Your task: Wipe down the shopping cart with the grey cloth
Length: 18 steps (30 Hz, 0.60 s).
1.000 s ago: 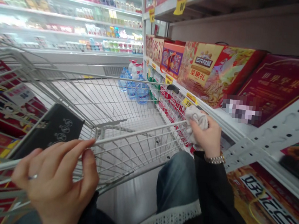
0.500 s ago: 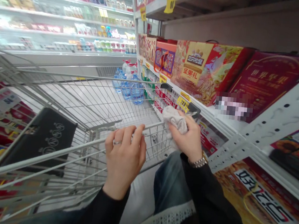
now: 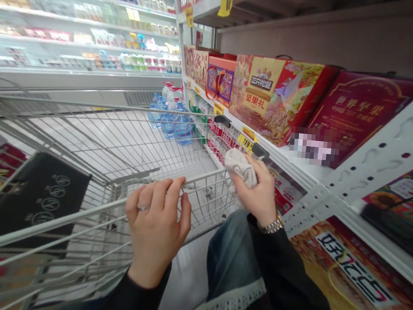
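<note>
A wire shopping cart (image 3: 94, 144) fills the left and middle of the view. My left hand (image 3: 158, 226), with a ring on one finger, curls over the cart's near top rail. My right hand (image 3: 257, 191), with a metal watch at the wrist, is closed on a crumpled pale cloth (image 3: 239, 165). It holds the cloth against the right end of the same rail, just below the shelf edge. A black child-seat flap (image 3: 38, 197) with white pictograms hangs inside the cart at left.
A white shelf unit (image 3: 369, 166) on the right carries red and gold gift boxes (image 3: 277, 98) with yellow price tags along its edge. Large water bottles (image 3: 175, 122) stand on the floor ahead. A lit chiller with packaged goods (image 3: 84, 21) runs across the back.
My left hand slid right along the cart rail, from the left end to near my right hand. My right hand came down from the shelf edge to the rail with the cloth.
</note>
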Available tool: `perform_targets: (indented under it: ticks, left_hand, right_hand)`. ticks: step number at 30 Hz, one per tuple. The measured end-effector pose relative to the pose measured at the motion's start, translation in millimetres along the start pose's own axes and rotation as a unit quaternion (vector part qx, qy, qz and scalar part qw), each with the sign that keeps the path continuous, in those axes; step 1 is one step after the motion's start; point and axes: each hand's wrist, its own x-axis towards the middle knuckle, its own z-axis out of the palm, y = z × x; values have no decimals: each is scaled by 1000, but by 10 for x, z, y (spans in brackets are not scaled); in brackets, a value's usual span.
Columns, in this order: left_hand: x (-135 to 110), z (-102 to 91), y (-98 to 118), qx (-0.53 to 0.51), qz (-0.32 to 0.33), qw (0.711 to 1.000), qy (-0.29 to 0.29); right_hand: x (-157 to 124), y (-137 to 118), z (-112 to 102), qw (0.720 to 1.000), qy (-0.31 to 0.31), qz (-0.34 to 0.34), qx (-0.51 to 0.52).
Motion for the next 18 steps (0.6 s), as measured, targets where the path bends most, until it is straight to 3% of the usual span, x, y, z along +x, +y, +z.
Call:
perform_targets:
  ticks: [3, 9, 12, 15, 18]
  left_hand:
    - [-18, -7, -37, -2, 5, 1000, -2]
    - [-32, -24, -59, 14, 28, 1000, -6]
    - [-26, -17, -50, 20, 36, 999, 1]
    - [-28, -2, -43, 27, 34, 999, 9]
    - [-48, 18, -48, 32, 28, 999, 11]
  right_hand:
    - [-33, -79, -12, 999, -33, -6, 4]
    - [320, 527, -258, 987, 69, 70, -129]
    - [409, 651, -302, 983, 79, 78, -147]
    - [292, 399, -201, 988, 65, 54, -127]
    - [6, -122, 13, 999, -3, -2, -43]
